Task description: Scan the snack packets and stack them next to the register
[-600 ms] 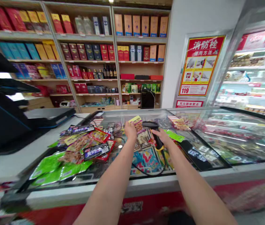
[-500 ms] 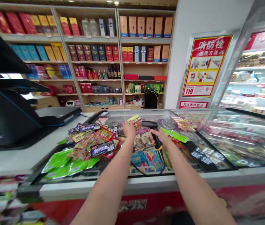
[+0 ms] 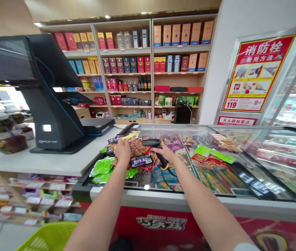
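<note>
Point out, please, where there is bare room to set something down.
The white counter looks bare in front of the black till, as does the freezer glass between the red packets, right forearm and black strip. Packets crowd around the left hand and near the scanner.

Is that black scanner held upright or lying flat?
Upright, leaning a little: the right hand grips its handle, with the scanner's head above and the cable below.

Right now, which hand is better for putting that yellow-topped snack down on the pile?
Probably the left. Your left hand already holds the snack packet right by the pile. Your right hand is busy holding the scanner, farther to the right.
</note>
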A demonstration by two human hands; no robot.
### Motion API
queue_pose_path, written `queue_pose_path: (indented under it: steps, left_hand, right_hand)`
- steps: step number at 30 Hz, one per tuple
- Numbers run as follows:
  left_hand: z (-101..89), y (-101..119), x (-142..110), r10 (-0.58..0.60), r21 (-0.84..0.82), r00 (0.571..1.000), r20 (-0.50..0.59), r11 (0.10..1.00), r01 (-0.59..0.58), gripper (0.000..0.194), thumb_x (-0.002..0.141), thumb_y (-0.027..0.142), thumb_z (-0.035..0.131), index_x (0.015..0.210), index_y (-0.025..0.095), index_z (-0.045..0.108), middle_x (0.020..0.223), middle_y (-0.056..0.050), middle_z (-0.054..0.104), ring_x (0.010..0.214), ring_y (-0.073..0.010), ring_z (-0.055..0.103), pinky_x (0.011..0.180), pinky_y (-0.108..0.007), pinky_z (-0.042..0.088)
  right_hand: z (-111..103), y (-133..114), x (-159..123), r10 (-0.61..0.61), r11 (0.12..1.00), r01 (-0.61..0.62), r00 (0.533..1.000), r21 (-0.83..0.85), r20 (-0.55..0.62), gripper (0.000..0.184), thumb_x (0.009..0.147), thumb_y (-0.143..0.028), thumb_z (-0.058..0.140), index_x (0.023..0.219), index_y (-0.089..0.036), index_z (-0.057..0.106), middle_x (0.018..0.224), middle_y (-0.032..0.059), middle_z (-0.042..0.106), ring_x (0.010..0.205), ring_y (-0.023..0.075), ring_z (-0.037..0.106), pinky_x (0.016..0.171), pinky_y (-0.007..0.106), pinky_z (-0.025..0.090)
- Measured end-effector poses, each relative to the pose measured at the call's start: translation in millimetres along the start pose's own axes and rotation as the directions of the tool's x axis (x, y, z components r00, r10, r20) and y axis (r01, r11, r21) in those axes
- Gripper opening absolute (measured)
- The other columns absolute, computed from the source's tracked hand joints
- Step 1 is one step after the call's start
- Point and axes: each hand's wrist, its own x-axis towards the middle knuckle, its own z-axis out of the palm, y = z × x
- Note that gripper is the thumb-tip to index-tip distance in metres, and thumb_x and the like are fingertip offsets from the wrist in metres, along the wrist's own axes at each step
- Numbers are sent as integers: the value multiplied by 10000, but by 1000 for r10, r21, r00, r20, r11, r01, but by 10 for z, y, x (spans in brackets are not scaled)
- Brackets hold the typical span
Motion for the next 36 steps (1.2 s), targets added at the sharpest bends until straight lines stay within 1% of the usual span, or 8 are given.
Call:
queue_pose_path:
  steps: [5,10,13,20,23,27,30,36]
  left_hand:
    - [-172,-235,98,-83,42,997,3,996,83,328,968,343,414,1121,162,640,1067,-180,731,1042,-352,670,923,-499,446]
    - [-275,-398,158,-116,51,993,-9,992,116,436,922,338,499,1309,151,576,1245,-209,676,1177,-370,612,988,-572,425]
    - [-235,-431,120,-12,77,998,-58,997,17,517,916,335,493,1406,174,524,1428,-212,564,1300,-377,522,1031,-615,399]
    - [17,-407,-22,133,180,974,182,970,-165,653,971,524,279,1496,187,475,1619,-197,341,1506,-440,229,1085,-769,241]
    - [-8,-363,-54,136,194,974,182,966,-171,685,967,524,266,1511,150,450,1629,-223,304,1519,-441,194,1104,-763,221]
    - [-42,-83,-160,244,169,970,20,955,-244,647,972,470,309,1496,114,443,1635,-251,265,1532,-399,181,1133,-734,195]
    - [121,327,-338,375,113,927,24,920,-375,550,966,418,384,1429,153,517,1626,-213,312,1530,-357,214,1170,-681,181]
    - [826,1337,-980,516,-90,802,300,853,-515,399,914,360,512,1267,219,630,1452,-174,556,1365,-329,486,1133,-567,329]
  right_hand:
    - [409,63,200,21,1000,-21,998,-7,59,389,751,-481,756,897,-228,499,518,-75,592,371,134,554,369,245,467]
    - [609,140,266,33,999,-28,992,-45,120,403,759,-505,756,879,-228,489,518,-77,583,369,128,543,374,239,453]
    - [623,152,270,55,997,-49,991,-53,118,414,762,-521,756,852,-225,481,518,-76,575,372,123,535,377,236,446]
    - [517,65,168,20,998,-17,998,-54,66,442,764,-542,776,890,-214,508,514,-76,572,373,118,526,378,229,446]
    - [434,21,94,10,999,-9,1000,-44,23,435,764,-535,778,867,-208,510,518,-65,586,375,117,531,385,228,452]
    - [185,-54,-28,-17,1000,16,999,-19,-37,394,761,-507,761,801,-204,512,514,-60,579,382,115,541,406,237,481]
    - [-171,-134,-188,-69,998,67,987,-16,-143,364,737,-473,762,835,-214,526,507,-74,572,379,119,532,400,243,481]
    - [-1142,-205,-840,-145,988,108,890,-109,-432,399,706,-541,759,767,-228,521,510,-52,578,391,133,534,422,280,507]
